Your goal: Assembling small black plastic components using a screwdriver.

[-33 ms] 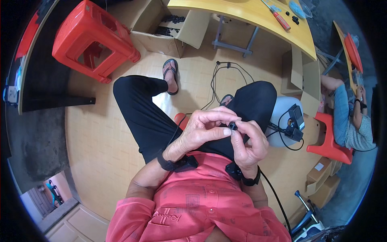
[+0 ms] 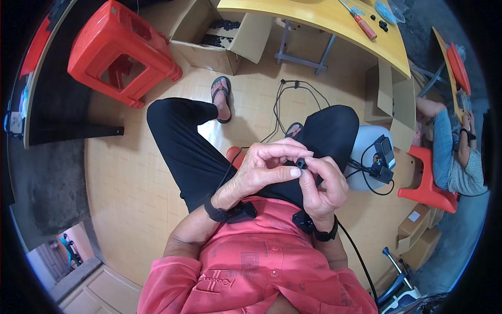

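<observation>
Above my lap, both hands meet around a small black cylindrical part (image 2: 301, 163) with a hollow-looking end. My left hand (image 2: 266, 166) pinches it from the left between thumb and fingers. From the right, the thumb and forefinger of my right hand (image 2: 325, 184) close on the same part. Fingertips cover much of it, so its exact kind cannot be made out. Each wrist wears a black strap with a small black device on it.
A yellow table (image 2: 314, 11) ahead bears a red-handled screwdriver (image 2: 365, 27) and small black parts. An open cardboard box (image 2: 204, 56) holds many dark parts. A red stool (image 2: 112, 52) stands left. Cables (image 2: 280, 99) lie on the floor. Another person (image 2: 465, 167) sits at the right.
</observation>
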`<action>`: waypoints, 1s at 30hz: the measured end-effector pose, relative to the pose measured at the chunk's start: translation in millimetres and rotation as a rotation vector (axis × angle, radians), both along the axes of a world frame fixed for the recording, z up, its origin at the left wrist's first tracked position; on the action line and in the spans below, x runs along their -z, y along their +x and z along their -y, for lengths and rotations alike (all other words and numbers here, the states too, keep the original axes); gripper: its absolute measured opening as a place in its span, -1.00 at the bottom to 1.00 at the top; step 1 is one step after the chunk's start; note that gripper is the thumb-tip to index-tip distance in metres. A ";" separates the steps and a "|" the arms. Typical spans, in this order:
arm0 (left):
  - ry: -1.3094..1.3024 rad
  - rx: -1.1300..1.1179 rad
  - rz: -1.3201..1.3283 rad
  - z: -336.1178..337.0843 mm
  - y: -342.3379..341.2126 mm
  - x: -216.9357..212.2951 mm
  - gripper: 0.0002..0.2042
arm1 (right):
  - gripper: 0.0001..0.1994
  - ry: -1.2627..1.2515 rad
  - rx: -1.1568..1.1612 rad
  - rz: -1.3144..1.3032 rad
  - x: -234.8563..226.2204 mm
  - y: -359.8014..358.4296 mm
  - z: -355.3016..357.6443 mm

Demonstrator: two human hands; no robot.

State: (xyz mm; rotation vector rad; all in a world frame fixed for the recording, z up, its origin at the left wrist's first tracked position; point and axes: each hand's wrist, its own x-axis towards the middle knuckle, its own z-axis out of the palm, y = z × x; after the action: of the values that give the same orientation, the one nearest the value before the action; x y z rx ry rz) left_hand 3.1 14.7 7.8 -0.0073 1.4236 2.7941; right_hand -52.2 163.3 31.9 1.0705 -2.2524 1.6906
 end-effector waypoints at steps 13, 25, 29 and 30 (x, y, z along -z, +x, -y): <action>-0.724 -0.370 -0.151 -9.6 1.2 -17.3 -0.78 | -0.76 0.008 -0.045 -0.150 11.6 -6.2 -1.8; -1.011 -0.582 -0.250 -15.5 -0.5 -18.8 -0.80 | -0.88 -0.218 0.052 0.598 17.4 1.9 -3.9; -1.161 -0.585 -0.289 -14.9 -1.4 -16.7 -0.79 | -0.85 -0.285 -0.091 0.835 21.4 -2.8 -7.5; -1.161 -0.583 -0.288 -14.6 -1.4 -17.1 -0.79 | -0.85 -0.269 -0.118 0.900 22.8 -3.1 -7.7</action>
State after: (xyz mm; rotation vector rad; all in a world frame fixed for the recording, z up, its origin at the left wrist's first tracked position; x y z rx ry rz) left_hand 1.7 29.3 25.0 -0.0279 3.2918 1.8005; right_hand -55.3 171.0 9.0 0.4033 -2.2608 2.8381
